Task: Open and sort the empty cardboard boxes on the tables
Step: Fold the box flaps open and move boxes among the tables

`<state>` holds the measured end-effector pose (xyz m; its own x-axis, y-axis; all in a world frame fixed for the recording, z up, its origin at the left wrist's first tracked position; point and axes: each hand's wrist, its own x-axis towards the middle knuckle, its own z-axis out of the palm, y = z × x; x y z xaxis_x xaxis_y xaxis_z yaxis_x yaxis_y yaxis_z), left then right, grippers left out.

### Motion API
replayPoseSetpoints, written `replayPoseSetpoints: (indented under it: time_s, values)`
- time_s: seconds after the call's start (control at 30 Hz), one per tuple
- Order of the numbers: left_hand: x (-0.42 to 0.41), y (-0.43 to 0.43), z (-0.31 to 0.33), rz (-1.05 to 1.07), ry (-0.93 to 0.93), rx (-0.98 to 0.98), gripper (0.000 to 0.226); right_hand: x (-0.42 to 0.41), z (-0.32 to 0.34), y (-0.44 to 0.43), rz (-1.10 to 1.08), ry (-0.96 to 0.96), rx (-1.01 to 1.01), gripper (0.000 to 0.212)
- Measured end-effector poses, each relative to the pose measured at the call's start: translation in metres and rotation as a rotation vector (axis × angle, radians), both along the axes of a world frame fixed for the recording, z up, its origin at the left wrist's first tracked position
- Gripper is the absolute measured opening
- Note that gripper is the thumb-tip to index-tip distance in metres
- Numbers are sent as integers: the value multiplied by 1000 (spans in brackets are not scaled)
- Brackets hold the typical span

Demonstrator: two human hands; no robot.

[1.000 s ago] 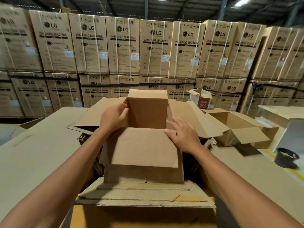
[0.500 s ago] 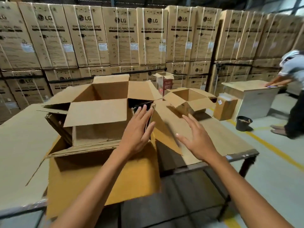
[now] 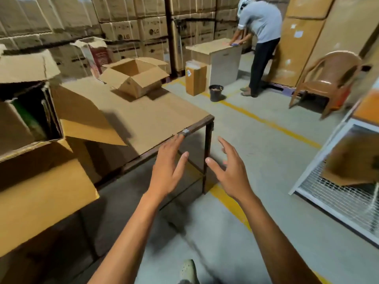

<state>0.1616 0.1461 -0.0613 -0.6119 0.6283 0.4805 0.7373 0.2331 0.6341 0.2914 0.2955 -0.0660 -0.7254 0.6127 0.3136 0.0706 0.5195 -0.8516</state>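
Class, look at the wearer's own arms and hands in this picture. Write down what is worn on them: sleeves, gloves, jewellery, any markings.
The left hand and right hand are bare: no gloves, rings, watch or bands show. The left forearm and right forearm are uncovered down to the picture's bottom edge, so no sleeve is in view. No markings can be seen.

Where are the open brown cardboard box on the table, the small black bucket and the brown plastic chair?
open brown cardboard box (image 3: 143,88), head view, front wall.
small black bucket (image 3: 215,95), head view, side wall.
brown plastic chair (image 3: 338,66), head view, backrest.
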Motion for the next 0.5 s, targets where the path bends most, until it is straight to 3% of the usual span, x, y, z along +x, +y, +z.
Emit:
replayPoseSetpoints:
  time_s: [0.23, 0.5]
  values:
    - [11, 95, -69, -150, -71, -46, 55, 34, -67, 87, -196, -122, 26, 72]
    - [-59, 225, -126, -177, -128, -184, 57, -23, -125, 222, -290, -306, 95, 79]
